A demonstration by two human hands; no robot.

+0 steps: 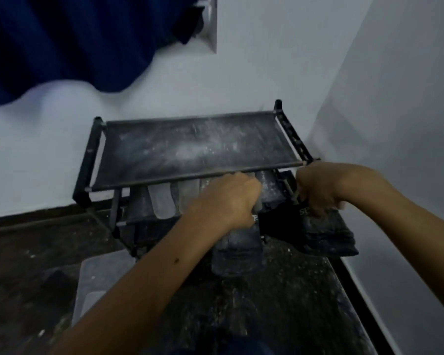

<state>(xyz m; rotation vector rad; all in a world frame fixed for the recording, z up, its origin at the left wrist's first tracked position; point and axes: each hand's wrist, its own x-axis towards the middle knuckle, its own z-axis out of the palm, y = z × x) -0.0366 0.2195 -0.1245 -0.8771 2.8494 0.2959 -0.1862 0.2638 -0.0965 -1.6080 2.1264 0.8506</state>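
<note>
The left hand (231, 201) grips the left shoe (237, 254) and the right hand (318, 188) grips the right shoe (330, 237), fingers curled around them. Both shoes are at the near edge of the rack (195, 147), with long axes running far to near.

My left hand (231, 198) and right hand (318, 188) are bare. Both arms are bare too: the left forearm (144, 283) from the wrist to the near edge of view, the right forearm (400, 208) to the right edge. A small dark mark (177, 260) sits on the left forearm. At the near edge a blurred patch of dark blue cloth (231, 348) from my clothing shows.
</note>
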